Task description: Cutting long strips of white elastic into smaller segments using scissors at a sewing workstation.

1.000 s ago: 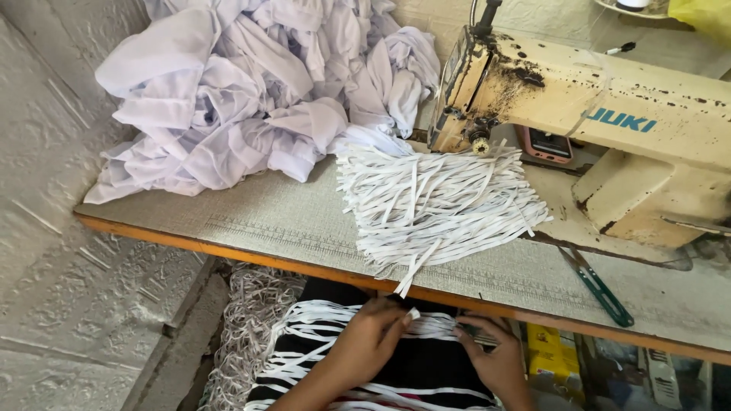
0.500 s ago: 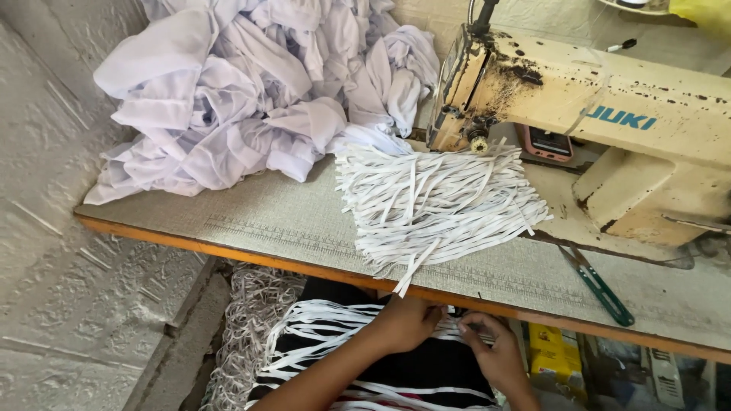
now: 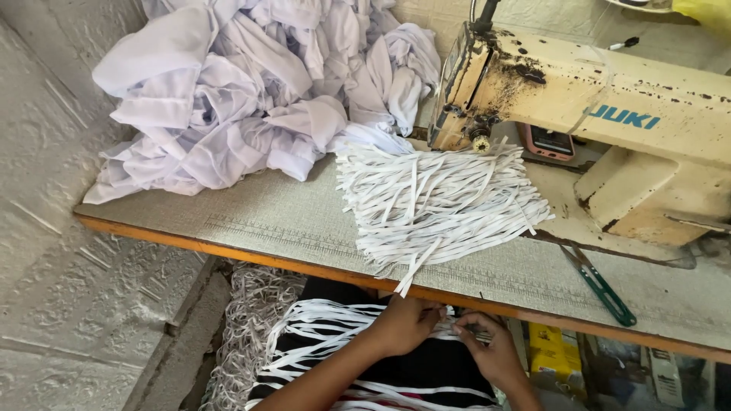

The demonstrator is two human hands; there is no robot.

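Below the desk (image 3: pixel 251 236) edge, the left hand (image 3: pixel 403 326) and right hand (image 3: pixel 487 352) meet, fingers pinching white strips (image 3: pixel 335 323) lying across the lap. Cut strips (image 3: pixel 438 202) pile just above; a short, taut grip should keep the ends aligned.

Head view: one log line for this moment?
left hand on white strips in lap | right hand pinching strip end | strip pile on table | sewing machine idle

Strips (image 3: pixel 438 205) on table (image 3: pixel 259 221), between cloth (image 3: pixel 259 91) and machine (image 3: pixel 609 129)
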